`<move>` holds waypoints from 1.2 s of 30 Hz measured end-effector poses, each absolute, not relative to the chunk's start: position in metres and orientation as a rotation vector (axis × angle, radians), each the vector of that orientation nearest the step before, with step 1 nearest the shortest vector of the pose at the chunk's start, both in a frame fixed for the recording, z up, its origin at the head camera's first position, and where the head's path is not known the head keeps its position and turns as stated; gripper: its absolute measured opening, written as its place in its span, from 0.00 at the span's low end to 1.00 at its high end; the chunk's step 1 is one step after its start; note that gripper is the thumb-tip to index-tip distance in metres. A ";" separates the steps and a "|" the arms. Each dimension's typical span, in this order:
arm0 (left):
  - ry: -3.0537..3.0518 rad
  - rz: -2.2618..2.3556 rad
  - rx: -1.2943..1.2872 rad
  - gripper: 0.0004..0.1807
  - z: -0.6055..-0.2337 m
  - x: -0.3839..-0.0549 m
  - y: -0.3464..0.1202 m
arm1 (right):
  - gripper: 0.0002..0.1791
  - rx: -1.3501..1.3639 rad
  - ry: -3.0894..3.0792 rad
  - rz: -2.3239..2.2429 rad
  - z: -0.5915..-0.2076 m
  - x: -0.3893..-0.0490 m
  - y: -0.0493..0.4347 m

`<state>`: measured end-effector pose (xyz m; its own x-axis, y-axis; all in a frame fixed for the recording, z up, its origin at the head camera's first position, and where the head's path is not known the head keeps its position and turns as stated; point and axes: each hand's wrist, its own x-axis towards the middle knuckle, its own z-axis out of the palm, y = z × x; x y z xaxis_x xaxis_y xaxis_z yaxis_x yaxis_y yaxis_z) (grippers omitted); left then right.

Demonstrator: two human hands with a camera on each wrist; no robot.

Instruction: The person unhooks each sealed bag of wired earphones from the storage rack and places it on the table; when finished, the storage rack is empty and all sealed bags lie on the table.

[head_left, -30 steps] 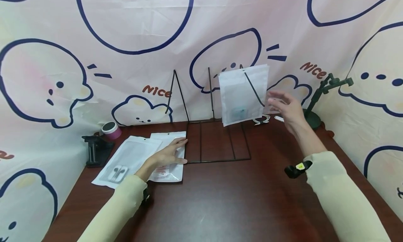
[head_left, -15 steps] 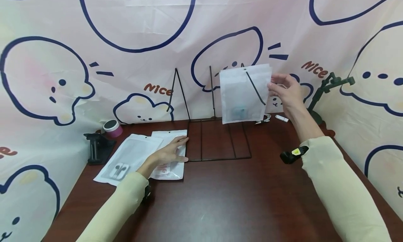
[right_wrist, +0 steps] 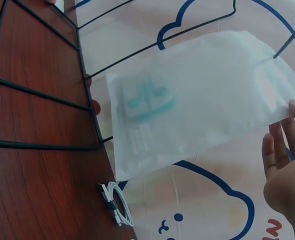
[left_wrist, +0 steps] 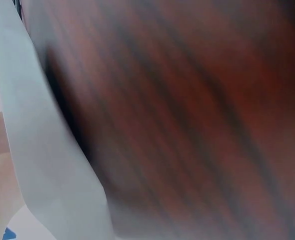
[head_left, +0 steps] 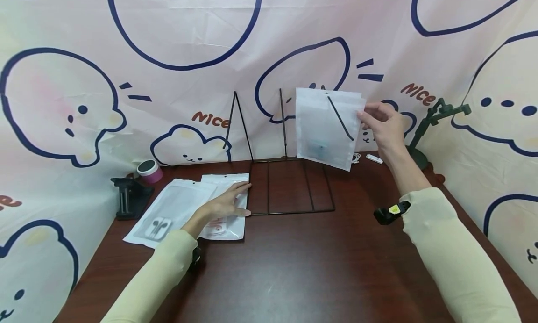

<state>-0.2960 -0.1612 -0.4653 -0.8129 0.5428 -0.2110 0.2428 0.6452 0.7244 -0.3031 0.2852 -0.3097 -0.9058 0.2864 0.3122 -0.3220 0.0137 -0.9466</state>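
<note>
A white zip pouch point(head_left: 313, 122) hangs on a hook arm of the black wire rack point(head_left: 290, 213); another white edge shows behind it. My right hand point(head_left: 384, 126) pinches the pouch's right edge between thumb and fingers. Through the pouch point(right_wrist: 202, 95) in the right wrist view, a teal-and-white item shows dimly. My left hand point(head_left: 224, 205) lies over a flat white pouch point(head_left: 235, 227), its extended fingertips at the rack's left side. Beside it lies an overlapping pouch point(head_left: 182, 197) with white earphones inside. The left wrist view is mostly blurred table and a white sheet-like edge.
A pink-and-white round container point(head_left: 150, 172) and a black stand point(head_left: 128, 201) stand at the left. At the back right are a coiled white cable point(right_wrist: 118, 205), a small white stick point(head_left: 374, 159) and a green stand point(head_left: 420, 136). Patterned cloth point(head_left: 189, 24) closes the back and sides.
My right hand has moved up and left and taken hold of the hanging pouch's edge. The pouch has swung, its lower right corner now lower. My left hand stays in place.
</note>
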 end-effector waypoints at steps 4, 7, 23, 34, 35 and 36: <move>2.449 1.005 0.602 0.52 -0.466 -0.296 -0.162 | 0.12 0.041 -1.908 1.919 -0.308 -0.299 0.283; 2.447 1.013 0.597 0.52 -0.466 -0.295 -0.163 | 0.14 -0.002 -1.976 1.861 -0.306 -0.295 0.282; 2.479 0.979 0.634 0.53 -0.464 -0.293 -0.162 | 0.17 0.050 -1.958 1.886 -0.316 -0.250 0.293; 2.472 1.002 0.638 0.54 -0.462 -0.292 -0.162 | 0.12 0.245 -1.812 1.976 -0.326 -0.203 0.297; 2.473 1.002 0.640 0.54 -0.462 -0.293 -0.162 | 0.11 0.253 -1.801 1.978 -0.326 -0.198 0.296; 2.475 0.999 0.637 0.54 -0.461 -0.294 -0.162 | 0.11 0.263 -1.788 1.981 -0.326 -0.195 0.296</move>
<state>-0.2937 -0.1615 -0.4614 -0.8184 0.5434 -0.1868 0.2616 0.6418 0.7208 -0.1945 0.2959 -0.3259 -0.8777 0.2041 0.4335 -0.4521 -0.0528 -0.8904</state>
